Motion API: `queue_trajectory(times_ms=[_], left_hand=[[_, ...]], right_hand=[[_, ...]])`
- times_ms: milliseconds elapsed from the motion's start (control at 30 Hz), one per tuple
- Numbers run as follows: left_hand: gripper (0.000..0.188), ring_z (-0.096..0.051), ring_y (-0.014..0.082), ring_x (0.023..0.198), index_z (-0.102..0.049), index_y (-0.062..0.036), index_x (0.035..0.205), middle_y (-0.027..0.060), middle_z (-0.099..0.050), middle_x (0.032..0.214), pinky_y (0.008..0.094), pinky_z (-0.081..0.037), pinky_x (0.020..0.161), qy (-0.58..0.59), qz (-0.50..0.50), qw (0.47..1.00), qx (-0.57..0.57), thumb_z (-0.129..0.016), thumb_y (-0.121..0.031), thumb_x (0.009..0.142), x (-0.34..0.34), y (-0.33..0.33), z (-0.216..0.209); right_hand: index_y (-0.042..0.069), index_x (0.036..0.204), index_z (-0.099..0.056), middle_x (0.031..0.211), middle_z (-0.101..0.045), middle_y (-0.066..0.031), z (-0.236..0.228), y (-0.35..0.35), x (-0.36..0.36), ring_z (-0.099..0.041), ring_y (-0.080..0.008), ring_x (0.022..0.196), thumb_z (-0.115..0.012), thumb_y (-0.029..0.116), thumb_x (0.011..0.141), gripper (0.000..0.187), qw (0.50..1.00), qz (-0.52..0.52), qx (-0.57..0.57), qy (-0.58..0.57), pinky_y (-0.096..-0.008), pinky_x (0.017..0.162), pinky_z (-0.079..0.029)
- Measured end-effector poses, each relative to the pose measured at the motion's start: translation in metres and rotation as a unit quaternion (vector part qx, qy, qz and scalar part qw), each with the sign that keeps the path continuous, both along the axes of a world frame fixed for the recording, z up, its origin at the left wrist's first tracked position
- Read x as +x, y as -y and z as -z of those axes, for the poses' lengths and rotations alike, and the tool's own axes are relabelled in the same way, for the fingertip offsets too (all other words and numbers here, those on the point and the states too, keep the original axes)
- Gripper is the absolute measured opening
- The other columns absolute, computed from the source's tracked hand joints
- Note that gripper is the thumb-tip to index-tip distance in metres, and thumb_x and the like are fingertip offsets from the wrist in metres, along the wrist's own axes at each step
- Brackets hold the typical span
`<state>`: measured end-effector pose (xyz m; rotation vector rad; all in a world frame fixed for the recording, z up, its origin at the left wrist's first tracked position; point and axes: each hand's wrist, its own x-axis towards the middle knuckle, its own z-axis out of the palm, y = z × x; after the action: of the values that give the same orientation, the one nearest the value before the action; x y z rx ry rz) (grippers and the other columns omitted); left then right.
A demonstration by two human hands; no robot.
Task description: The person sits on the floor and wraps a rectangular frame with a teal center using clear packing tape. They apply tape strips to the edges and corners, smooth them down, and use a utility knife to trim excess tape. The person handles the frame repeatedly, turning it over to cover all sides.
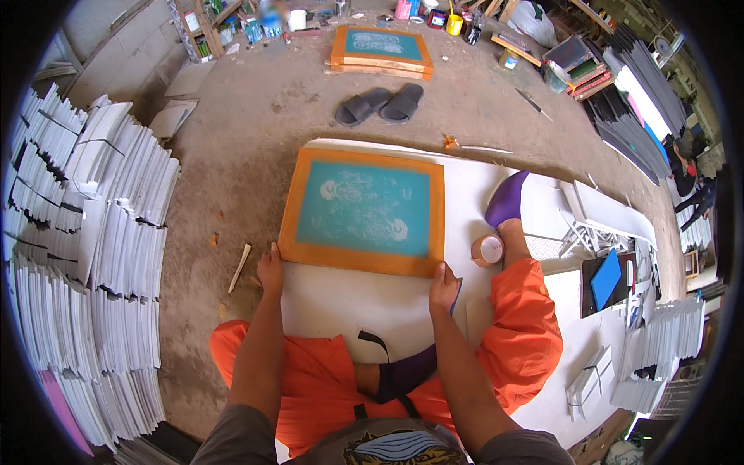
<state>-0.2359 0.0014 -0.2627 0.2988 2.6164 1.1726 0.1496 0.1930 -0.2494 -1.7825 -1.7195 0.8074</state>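
A wooden-framed printing screen (361,211) with teal mesh and pale printed marks lies over a large white sheet (349,298) in front of me. My left hand (270,269) grips its near left corner, thumb on top. At the near right corner, my right hand (444,288) holds the frame's edge the same way; a thin blue edge (457,294) shows beside that hand. The undersides of the frame and most fingers are hidden. Just right of the screen stands a roll of tape (487,250), close to my foot in a purple sock (508,200).
More screens (380,54) are stacked at the back, with black slippers (380,105) before them. Tall bundles of white sheets (85,271) line the left. On the right lie a blue flat piece (604,279), white offcuts (577,232) and a strapped bundle (590,382). Paint containers (455,23) stand far back.
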Motion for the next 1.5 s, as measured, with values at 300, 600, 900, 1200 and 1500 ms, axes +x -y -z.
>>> queue_trajectory(times_ms=[300, 600, 900, 1200, 1500], left_hand=[[0.031, -0.057, 0.0136, 0.066, -0.069, 0.0016, 0.092, 0.0038, -0.061, 0.077, 0.0297, -0.047, 0.063, 0.281, -0.041, 0.905, 0.317, -0.072, -0.029, 0.097, 0.005, -0.009, -0.079], [0.028, -0.052, 0.0107, 0.054, -0.064, -0.0044, 0.084, 0.0023, -0.057, 0.069, 0.0258, -0.041, 0.049, 0.279, -0.08, 0.866, 0.407, -0.08, -0.027, 0.087, 0.01, -0.049, -0.187], [0.05, -0.049, 0.0123, 0.045, -0.067, -0.0006, 0.085, 0.008, -0.061, 0.062, 0.0267, -0.041, 0.043, 0.148, 0.074, 0.965, 0.205, -0.073, -0.05, 0.089, -0.017, -0.05, -0.289], [0.052, -0.061, 0.0165, 0.064, -0.074, 0.0046, 0.098, 0.0073, -0.067, 0.069, 0.0317, -0.05, 0.063, -0.198, 0.084, 0.952, 0.217, -0.072, -0.047, 0.094, -0.032, -0.079, -0.26], [0.038, -0.063, 0.0114, 0.077, -0.077, 0.004, 0.108, 0.0095, -0.075, 0.083, 0.0303, -0.052, 0.074, -0.168, 0.098, 0.93, 0.311, -0.071, -0.033, 0.099, -0.021, -0.097, -0.252]], right_hand=[[-0.001, 0.131, -0.066, 0.102, -0.072, -0.0104, -0.047, -0.014, 0.004, -0.069, -0.0166, 0.084, -0.058, 0.028, 0.104, 0.04, 0.933, 0.064, -0.059, -0.348, -0.0308, 0.068, -0.059], [-0.007, 0.096, -0.074, 0.069, -0.069, -0.01, -0.146, -0.075, 0.017, -0.065, -0.0138, 0.058, -0.065, 0.024, 0.099, 0.033, 0.946, 0.0, 0.06, -0.318, -0.0286, 0.053, -0.053], [-0.008, 0.084, -0.073, 0.062, -0.066, -0.0102, -0.281, -0.086, 0.028, -0.062, -0.0142, 0.05, -0.066, 0.03, 0.099, 0.042, 0.977, -0.044, 0.085, -0.192, -0.0294, 0.048, -0.051], [-0.006, 0.096, -0.076, 0.073, -0.07, -0.0098, -0.241, -0.102, 0.02, -0.063, -0.0124, 0.059, -0.071, 0.037, 0.097, 0.043, 0.966, -0.03, 0.145, -0.212, -0.0281, 0.057, -0.053], [-0.006, 0.105, -0.072, 0.086, -0.069, -0.0083, -0.238, -0.116, 0.021, -0.064, -0.0149, 0.074, -0.062, 0.041, 0.102, 0.048, 0.915, 0.03, 0.029, -0.4, -0.0307, 0.067, -0.053]])
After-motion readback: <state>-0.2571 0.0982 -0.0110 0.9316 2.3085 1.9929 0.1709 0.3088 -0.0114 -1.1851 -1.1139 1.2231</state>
